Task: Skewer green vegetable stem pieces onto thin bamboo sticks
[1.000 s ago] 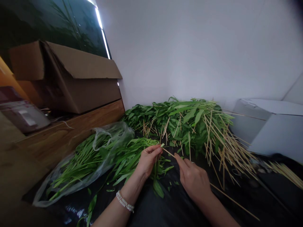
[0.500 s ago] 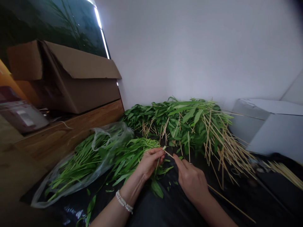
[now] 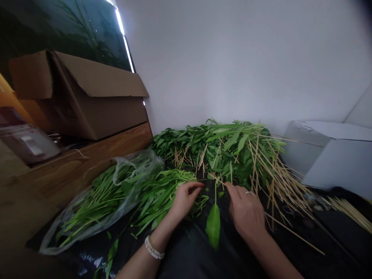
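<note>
Right hand point(image 3: 247, 209): thumb and forefinger closed on a thin stick point(image 3: 221, 181), tip angled up and leftward. A single green leaf point(image 3: 213, 226) hangs blade-down by its stalk at the stick's front end, over the black sheet point(image 3: 188, 255), between the two hands. A pale length emerging behind the right hand is probably the same stick; its middle is hidden.

Left hand point(image 3: 184, 199): thumb and forefinger drawn close together, just apart from the hanging stalk. Nothing shows between them; cannot tell whether a scrap is pinched there. Loose greens point(image 3: 162, 193) lie beside it, next to a clear plastic bag point(image 3: 157, 161) with more inside.

Beyond, against the wall: leafy heap point(image 3: 203, 139), many sticks point(image 3: 283, 188) jutting from its right end.

Step in hand, as judged: putting a leaf stalk on the stick. The next move calls for a steady, level stick, so the stalk does not slip off the tip.
</note>
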Action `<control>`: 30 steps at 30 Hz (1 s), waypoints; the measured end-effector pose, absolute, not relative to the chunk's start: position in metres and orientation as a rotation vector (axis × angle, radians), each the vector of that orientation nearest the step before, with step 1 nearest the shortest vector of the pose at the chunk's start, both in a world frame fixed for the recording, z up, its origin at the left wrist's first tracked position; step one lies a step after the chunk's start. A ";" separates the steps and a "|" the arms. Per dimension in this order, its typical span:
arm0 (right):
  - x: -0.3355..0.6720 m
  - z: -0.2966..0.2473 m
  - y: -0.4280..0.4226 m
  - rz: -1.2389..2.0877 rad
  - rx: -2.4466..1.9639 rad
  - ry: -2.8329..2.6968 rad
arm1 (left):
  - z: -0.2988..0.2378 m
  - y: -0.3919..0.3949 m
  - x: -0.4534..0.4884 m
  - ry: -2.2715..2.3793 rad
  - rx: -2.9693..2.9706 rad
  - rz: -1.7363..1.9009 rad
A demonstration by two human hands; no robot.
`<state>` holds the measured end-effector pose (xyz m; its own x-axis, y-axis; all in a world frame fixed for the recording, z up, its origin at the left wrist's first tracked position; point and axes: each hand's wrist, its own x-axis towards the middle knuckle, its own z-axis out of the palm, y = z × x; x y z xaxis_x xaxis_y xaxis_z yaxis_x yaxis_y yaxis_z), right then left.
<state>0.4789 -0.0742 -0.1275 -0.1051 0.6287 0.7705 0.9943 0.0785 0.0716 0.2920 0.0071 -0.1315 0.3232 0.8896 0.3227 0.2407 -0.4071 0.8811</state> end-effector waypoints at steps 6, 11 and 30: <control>0.479 -0.128 -0.073 -0.800 -1.581 -1.822 | -0.139 -0.002 0.296 1.261 2.672 0.816; 0.476 -0.131 -0.073 -0.806 -1.580 -1.826 | -0.144 0.000 0.305 1.372 2.824 0.628; 0.463 -0.143 -0.076 -0.767 -1.522 -1.891 | -0.117 0.005 0.295 0.905 1.246 1.352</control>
<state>0.4627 -0.0758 -0.1434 -0.1745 0.6424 0.7462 0.9808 0.1808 0.0736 0.2949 0.0055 -0.1172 0.0794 0.9779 0.1935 -0.1934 -0.1753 0.9653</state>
